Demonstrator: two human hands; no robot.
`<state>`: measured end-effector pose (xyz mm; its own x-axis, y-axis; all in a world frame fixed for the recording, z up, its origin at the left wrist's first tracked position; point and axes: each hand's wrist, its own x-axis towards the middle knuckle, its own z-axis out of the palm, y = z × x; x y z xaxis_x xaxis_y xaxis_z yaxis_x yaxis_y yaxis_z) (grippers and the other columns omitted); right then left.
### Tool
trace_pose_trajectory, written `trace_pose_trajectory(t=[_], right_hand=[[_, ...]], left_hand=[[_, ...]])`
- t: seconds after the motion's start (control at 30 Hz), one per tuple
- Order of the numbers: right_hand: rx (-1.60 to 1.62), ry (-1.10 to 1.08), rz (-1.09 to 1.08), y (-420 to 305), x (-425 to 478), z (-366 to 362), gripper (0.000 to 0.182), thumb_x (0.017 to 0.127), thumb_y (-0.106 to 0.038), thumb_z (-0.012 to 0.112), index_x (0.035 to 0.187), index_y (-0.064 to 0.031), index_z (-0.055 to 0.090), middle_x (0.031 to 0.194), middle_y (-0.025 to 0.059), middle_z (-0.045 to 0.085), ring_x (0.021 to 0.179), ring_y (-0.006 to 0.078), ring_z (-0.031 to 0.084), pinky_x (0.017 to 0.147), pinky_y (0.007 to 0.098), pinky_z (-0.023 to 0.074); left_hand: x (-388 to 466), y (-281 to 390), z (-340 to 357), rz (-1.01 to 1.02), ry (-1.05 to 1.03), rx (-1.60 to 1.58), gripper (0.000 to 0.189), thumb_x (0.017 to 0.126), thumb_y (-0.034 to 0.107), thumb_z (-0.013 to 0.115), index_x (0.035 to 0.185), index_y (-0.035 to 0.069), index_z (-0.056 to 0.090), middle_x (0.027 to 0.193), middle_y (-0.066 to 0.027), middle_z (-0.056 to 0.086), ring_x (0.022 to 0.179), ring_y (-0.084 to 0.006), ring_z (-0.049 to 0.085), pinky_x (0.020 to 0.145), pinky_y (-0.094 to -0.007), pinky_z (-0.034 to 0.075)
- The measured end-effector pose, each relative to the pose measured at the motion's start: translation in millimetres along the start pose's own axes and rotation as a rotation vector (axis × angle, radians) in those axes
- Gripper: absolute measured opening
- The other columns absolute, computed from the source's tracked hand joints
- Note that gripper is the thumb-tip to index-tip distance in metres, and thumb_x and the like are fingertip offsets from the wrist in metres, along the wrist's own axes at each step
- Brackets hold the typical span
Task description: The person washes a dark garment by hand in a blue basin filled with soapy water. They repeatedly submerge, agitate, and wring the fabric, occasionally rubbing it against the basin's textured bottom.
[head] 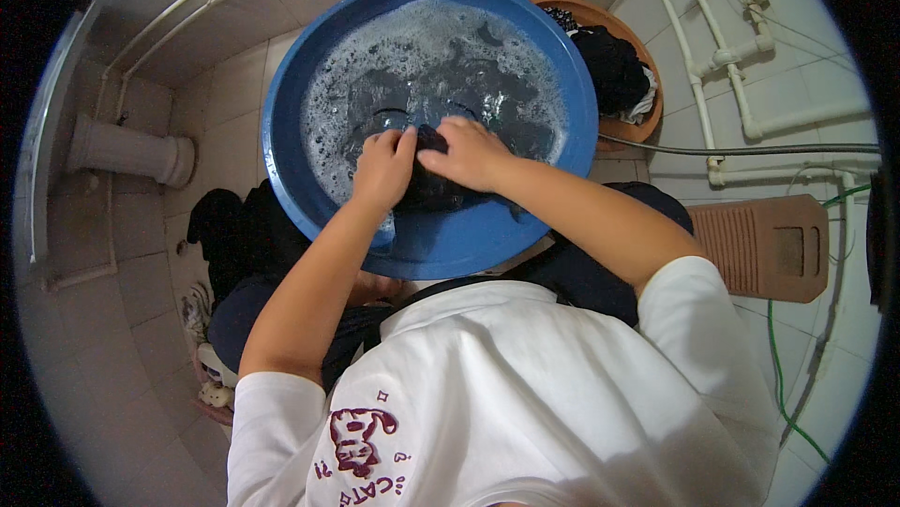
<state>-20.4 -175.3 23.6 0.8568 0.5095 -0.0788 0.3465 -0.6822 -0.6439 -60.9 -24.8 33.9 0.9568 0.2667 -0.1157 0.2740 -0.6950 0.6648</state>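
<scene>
A round blue plastic basin [583, 113] holds foamy, dark grey water. My left hand [387, 159] and my right hand [467, 148] are over its near half, a small gap apart. Both grip a dark wet cloth [432, 180], bunched up between them. The cloth's lower part lies against the basin's near inner wall, and I cannot tell how far it runs under the water. My fingertips are partly hidden by the cloth and foam.
An orange-brown basin [654, 117] with dark clothes [605, 64] stands behind at the right. A brown washboard [756, 247] lies at the right, near a green hose [777, 373]. Dark cloth [225, 233] is at the left. White pipes [703, 113] line the wall, and a dark hose [745, 150] runs from the basin.
</scene>
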Motion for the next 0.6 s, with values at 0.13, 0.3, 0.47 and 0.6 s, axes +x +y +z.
trace_pose_trajectory(t=[0.13,0.3,0.47,0.6], right_hand=[[-0.036,0.192,-0.430,-19.2,-45.1,-10.4,0.044,0.054,-0.037,0.065,0.077,-0.0027,0.051,0.087,0.0127,0.052,0.081,0.0321,0.050,0.071,0.0429,0.0395],[0.076,0.058,-0.302,-6.4,-26.0,10.7,0.039,0.060,-0.038,0.061,0.074,-0.0026,0.055,0.078,0.0165,0.057,0.075,0.0341,0.056,0.066,0.0447,0.0437],[0.086,-0.043,0.075,-1.2,19.0,-3.5,0.051,0.066,-0.045,0.055,0.095,-0.0025,0.057,0.092,0.0208,0.058,0.084,0.0377,0.055,0.075,0.0422,0.0448],[0.015,0.055,-0.096,-4.5,-9.3,-1.6,0.056,0.064,-0.040,0.062,0.103,-0.0005,0.051,0.105,0.0185,0.054,0.097,0.0360,0.051,0.086,0.0421,0.0390]], left_hand=[[-50.6,13.7,-4.2,0.194,0.134,-0.342,0.017,0.080,0.015,0.055,0.077,-0.001,0.054,0.079,-0.0162,0.056,0.075,-0.0332,0.054,0.067,-0.0371,0.042],[-25.2,-6.0,12.4,0.200,-0.025,-0.188,0.029,0.085,0.025,0.043,0.073,0.001,0.054,0.073,-0.0209,0.055,0.072,-0.0404,0.051,0.063,-0.0435,0.040],[28.2,-20.6,28.6,0.020,0.016,0.087,0.039,0.087,0.035,0.034,0.093,0.003,0.056,0.095,-0.0201,0.058,0.091,-0.0373,0.054,0.077,-0.0417,0.041],[6.8,-19.2,12.3,-0.009,-0.073,-0.136,0.032,0.084,0.028,0.041,0.095,0.001,0.055,0.098,-0.0188,0.057,0.094,-0.0342,0.054,0.079,-0.0382,0.041]])
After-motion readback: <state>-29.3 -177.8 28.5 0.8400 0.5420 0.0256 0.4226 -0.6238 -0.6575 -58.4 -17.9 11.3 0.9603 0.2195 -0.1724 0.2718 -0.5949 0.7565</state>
